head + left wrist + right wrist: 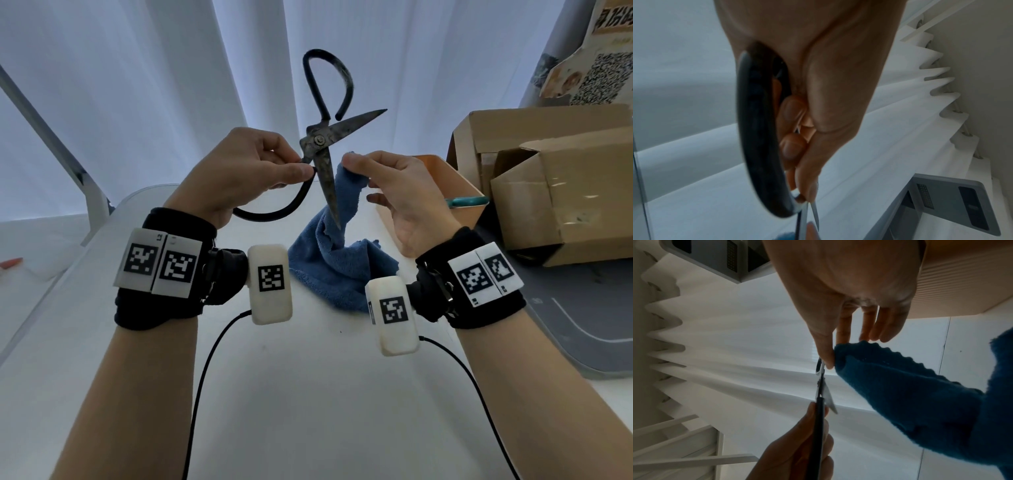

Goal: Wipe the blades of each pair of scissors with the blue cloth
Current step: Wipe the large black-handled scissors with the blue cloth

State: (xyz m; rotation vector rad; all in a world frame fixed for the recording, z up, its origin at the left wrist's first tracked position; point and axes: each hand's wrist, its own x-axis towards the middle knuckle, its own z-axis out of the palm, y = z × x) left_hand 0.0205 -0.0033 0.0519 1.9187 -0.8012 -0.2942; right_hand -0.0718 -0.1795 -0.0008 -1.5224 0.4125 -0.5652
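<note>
Large black iron scissors (pixel 320 144) are held up above the white table, blades spread apart. One blade points down toward the cloth, the other up to the right. My left hand (pixel 246 171) grips the lower handle loop (pixel 760 146), thumb and fingers pinching it near the pivot. My right hand (pixel 387 185) pinches the top edge of the blue cloth (pixel 335 260) between thumb and forefinger, just right of the lower blade (pixel 821 386). The cloth (pixel 910 399) hangs down with its lower part resting on the table.
An orange box (pixel 445 185) with a teal-handled item (pixel 467 201) in it stands right of my right hand. Open cardboard boxes (pixel 548 185) sit at the far right on a grey mat (pixel 582 325). White curtains hang behind the white table (pixel 308 394).
</note>
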